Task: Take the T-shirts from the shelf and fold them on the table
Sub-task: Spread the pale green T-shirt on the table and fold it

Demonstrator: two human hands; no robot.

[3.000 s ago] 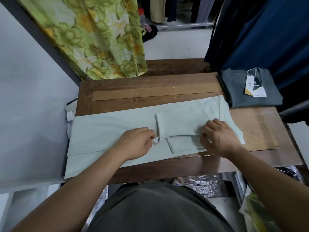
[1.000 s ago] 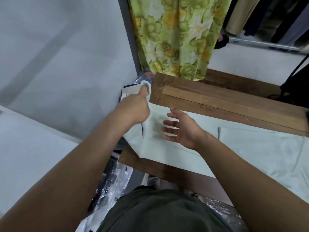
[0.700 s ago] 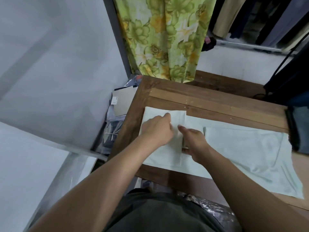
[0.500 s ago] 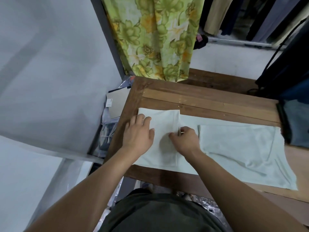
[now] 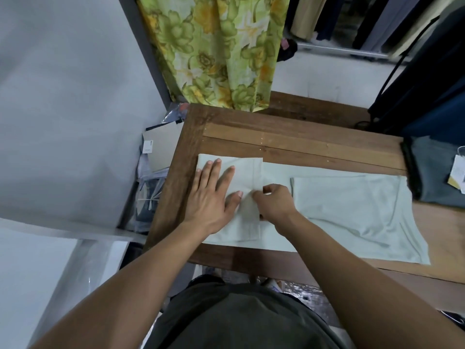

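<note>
While the pale green cotton T-shirt (image 5: 327, 210) lies part-folded on the brown wooden table (image 5: 276, 137), left hand (image 5: 211, 197) presses flat, open; right hand (image 5: 274, 202) pinches the hem fold. Further folds remain.

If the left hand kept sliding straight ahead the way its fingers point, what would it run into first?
The left hand lies flat on the folded end of the pale T-shirt, fingers pointing away from the person. Straight on, it would probably cross the shirt's far edge onto the bare wooden table; nothing else shows in that line.
</note>
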